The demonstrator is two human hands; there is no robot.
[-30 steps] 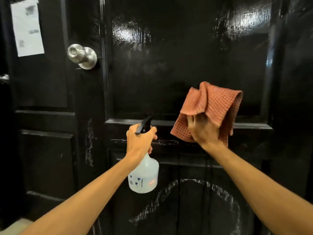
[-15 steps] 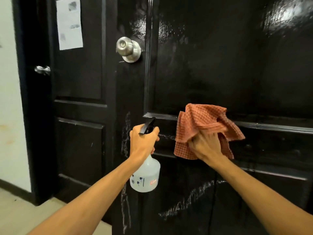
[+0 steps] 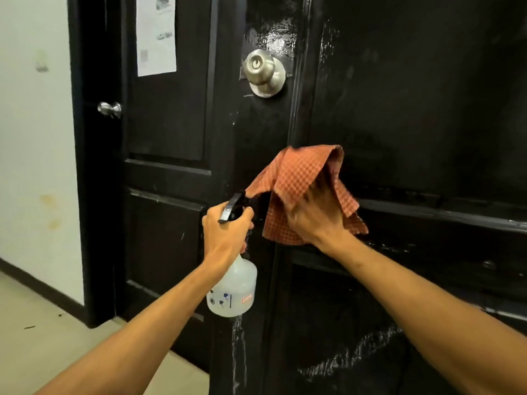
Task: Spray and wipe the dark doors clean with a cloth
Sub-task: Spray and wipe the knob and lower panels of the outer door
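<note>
Fingers (image 3: 312,196), right hand (image 3: 313,220): blurred and half buried in the folds of the cloth (image 3: 296,178). Whether they clench it or press it flat cannot be told.

Cloth: orange-red check weave, bunched. It lies below and slightly right of the large door knob (image 3: 263,71), against the near door (image 3: 399,109). Its top fold drapes over the fingertips, its lower edge hangs beneath the palm, and one corner trails left toward the sprayer head.

Fingers (image 3: 245,220), left hand (image 3: 228,232): wrapped tightly round the neck of the spray bottle (image 3: 232,292), directly below the knob.

Spray bottle: translucent white body with small blue marks and a red label, black trigger head on top. It hangs upright from the left hand, just left of the cloth.

Near door: glossy black, panelled, wet sheen above the knob. White streaks (image 3: 350,357) run well below the knob, to the lower right.

Second door (image 3: 168,124): black, panelled, left of the knob, with a paper notice (image 3: 156,35) up and left of the knob.

Small knob (image 3: 109,109): silver, far left of the large knob, a little lower.

Wall (image 3: 34,138): pale, beyond the small knob.

Floor (image 3: 42,337): light tile, far below and left of the knob.
</note>
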